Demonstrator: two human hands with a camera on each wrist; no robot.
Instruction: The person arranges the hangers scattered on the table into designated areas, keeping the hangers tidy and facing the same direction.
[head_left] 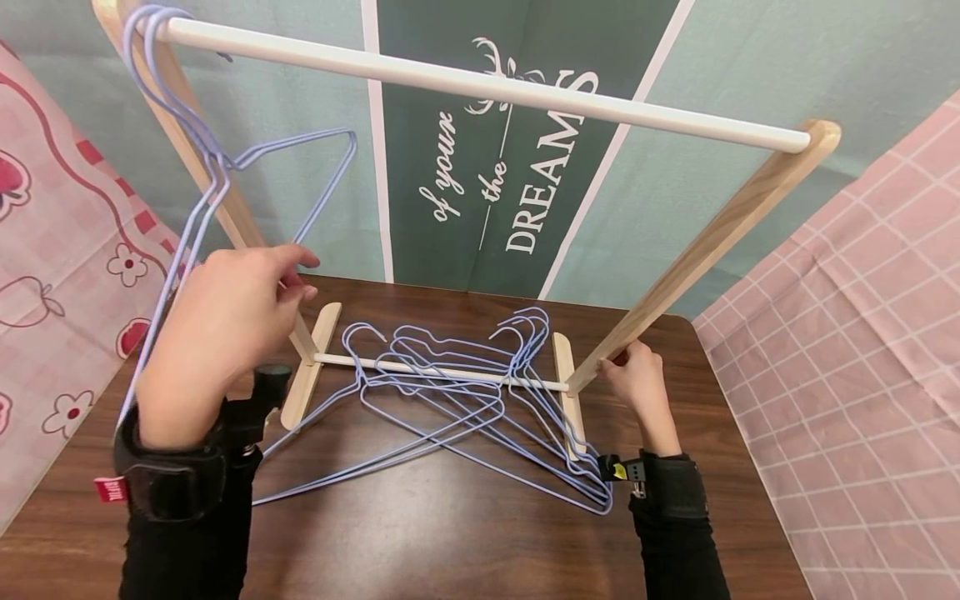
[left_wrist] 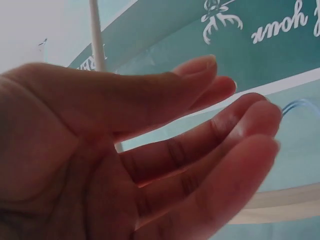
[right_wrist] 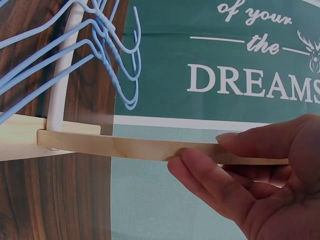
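Observation:
Two or so blue wire hangers (head_left: 217,158) hang by their hooks at the left end of the white top rod (head_left: 480,79) of a wooden garment rack. My left hand (head_left: 228,321) is in front of these hangers, its fingers loosely bent; the left wrist view shows nothing between thumb and fingers. On the other side, my right hand (head_left: 639,382) pinches the rack's right wooden upright (head_left: 705,250) near its lower end. The right wrist view shows thumb and fingers on either side of that upright (right_wrist: 125,146).
Several more blue hangers (head_left: 512,379) lie tangled on the brown table (head_left: 390,550), across the rack's white lower bar (head_left: 330,359) and by its wooden feet (head_left: 305,392). A green printed cloth (head_left: 465,250) hangs behind; pink cloths (head_left: 862,350) line both sides.

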